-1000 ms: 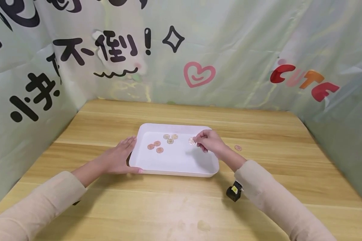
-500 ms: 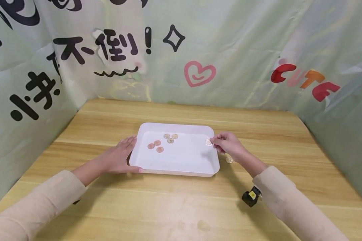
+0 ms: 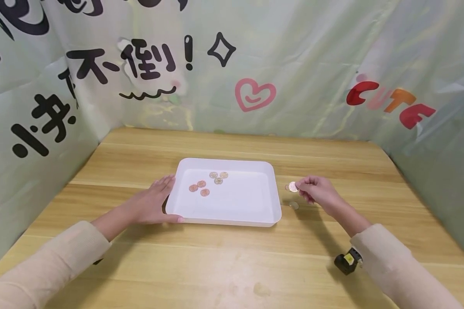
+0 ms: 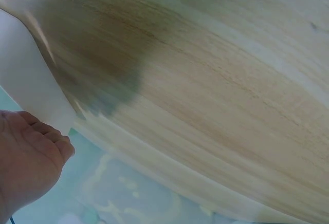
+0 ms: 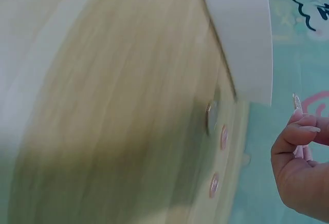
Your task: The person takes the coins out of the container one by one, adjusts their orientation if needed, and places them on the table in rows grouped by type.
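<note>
My right hand (image 3: 318,191) pinches a pale, shiny coin (image 3: 293,186) above the table, right of the white tray (image 3: 232,210). In the right wrist view that coin (image 5: 296,102) stands edge-on at the fingertips. My left hand (image 3: 154,201) touches the tray's left side, fingers extended, thumb at the front edge. In the tray lie three copper-coloured coins, one at the front (image 3: 205,192), and three gold-coloured coins, one nearest (image 3: 218,181). Below the held coin, a coin (image 3: 294,205) lies on the table; another (image 3: 287,187) is partly hidden behind the held one.
The right wrist view shows three coins on the wooden table (image 3: 232,266), including a reddish coin (image 5: 214,185) that the right hand seems to hide from the head view. A printed curtain (image 3: 313,56) encloses the back and sides. A small black camera (image 3: 348,261) hangs at the right wrist.
My right hand has carried the pinched coin rightward, from over the tray to beyond its right edge, uncovering coins on the table. My left hand and the tray have stayed put.
</note>
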Tool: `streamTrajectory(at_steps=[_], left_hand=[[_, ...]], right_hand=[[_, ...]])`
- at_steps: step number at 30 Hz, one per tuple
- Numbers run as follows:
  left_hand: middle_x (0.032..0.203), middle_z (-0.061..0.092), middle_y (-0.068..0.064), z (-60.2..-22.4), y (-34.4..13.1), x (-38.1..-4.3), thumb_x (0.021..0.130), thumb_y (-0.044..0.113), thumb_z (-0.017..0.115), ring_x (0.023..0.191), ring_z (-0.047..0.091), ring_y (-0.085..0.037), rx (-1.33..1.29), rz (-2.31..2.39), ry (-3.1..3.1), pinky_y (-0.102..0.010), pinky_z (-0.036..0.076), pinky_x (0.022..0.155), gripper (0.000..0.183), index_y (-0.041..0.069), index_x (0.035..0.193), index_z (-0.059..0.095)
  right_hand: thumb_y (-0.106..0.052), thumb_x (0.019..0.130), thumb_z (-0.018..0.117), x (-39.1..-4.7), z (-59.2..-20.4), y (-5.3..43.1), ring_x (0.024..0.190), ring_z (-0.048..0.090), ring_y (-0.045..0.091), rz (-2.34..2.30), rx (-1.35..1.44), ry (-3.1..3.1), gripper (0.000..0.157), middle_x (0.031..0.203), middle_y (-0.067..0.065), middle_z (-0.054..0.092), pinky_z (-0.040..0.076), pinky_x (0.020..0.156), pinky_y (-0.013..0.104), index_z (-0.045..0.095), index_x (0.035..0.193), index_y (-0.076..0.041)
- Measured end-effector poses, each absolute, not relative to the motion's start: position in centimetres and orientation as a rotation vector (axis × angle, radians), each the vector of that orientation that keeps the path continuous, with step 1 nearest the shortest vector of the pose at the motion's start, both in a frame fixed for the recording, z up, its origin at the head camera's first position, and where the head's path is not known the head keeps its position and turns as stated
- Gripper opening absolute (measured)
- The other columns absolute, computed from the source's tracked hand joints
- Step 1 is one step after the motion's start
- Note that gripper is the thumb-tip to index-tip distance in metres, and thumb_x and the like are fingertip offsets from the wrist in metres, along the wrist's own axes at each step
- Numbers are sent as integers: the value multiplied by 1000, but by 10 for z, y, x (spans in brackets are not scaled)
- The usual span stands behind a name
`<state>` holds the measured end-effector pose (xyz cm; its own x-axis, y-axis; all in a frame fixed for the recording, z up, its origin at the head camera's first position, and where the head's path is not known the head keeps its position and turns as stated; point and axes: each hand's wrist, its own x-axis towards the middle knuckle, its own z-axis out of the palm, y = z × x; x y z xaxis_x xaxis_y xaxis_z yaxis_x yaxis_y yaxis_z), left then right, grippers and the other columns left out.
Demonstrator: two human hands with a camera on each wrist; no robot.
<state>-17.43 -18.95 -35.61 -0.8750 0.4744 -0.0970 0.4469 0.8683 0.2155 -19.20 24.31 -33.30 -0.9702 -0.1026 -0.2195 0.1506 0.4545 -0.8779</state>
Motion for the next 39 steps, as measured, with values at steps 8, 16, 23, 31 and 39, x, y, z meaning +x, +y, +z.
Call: streamTrajectory(at_steps=[8, 16, 23, 31, 39], left_hand=[[153, 14, -23, -356, -188, -173, 74, 67, 60, 141, 16, -39, 703, 283, 2893, -50, 20, 115, 112, -9, 144, 16], [153, 15, -23, -356, -189, -174, 73, 69, 58, 141, 16, -39, 714, 286, 2899, -49, 20, 116, 113, -9, 144, 16], [153, 15, -25, -358, -189, -174, 74, 66, 60, 141, 16, -40, 722, 286, 2886, -50, 19, 116, 113, -10, 144, 16], [152, 16, -26, -358, -187, -176, 73, 66, 60, 141, 17, -40, 747, 271, 2889, -50, 19, 115, 113, -11, 143, 17], [153, 14, -24, -358, -188, -177, 74, 67, 59, 142, 15, -39, 731, 260, 2895, -49, 19, 116, 113, -10, 144, 16]], right_hand=[[-11, 94, 50, -186, -343, 267, 53, 45, 3, -1507, 66, 2463, 16, 64, -7, 54, 40, 47, 18, 56, 81, -3], [-11, 94, 50, -180, -363, 283, 51, 45, 2, -1386, 151, 2455, 18, 65, -6, 55, 42, 46, 16, 57, 87, 3], [-10, 93, 50, -178, -368, 288, 48, 42, 2, -1296, 136, 2498, 17, 64, -4, 54, 39, 43, 16, 56, 89, 6], [-8, 92, 51, -178, -369, 293, 46, 40, 2, -1223, 109, 2536, 14, 62, -4, 53, 36, 42, 16, 55, 83, 3], [-8, 92, 53, -178, -366, 288, 45, 39, 4, -1177, 124, 2593, 16, 59, -4, 53, 36, 41, 18, 54, 79, 2]])
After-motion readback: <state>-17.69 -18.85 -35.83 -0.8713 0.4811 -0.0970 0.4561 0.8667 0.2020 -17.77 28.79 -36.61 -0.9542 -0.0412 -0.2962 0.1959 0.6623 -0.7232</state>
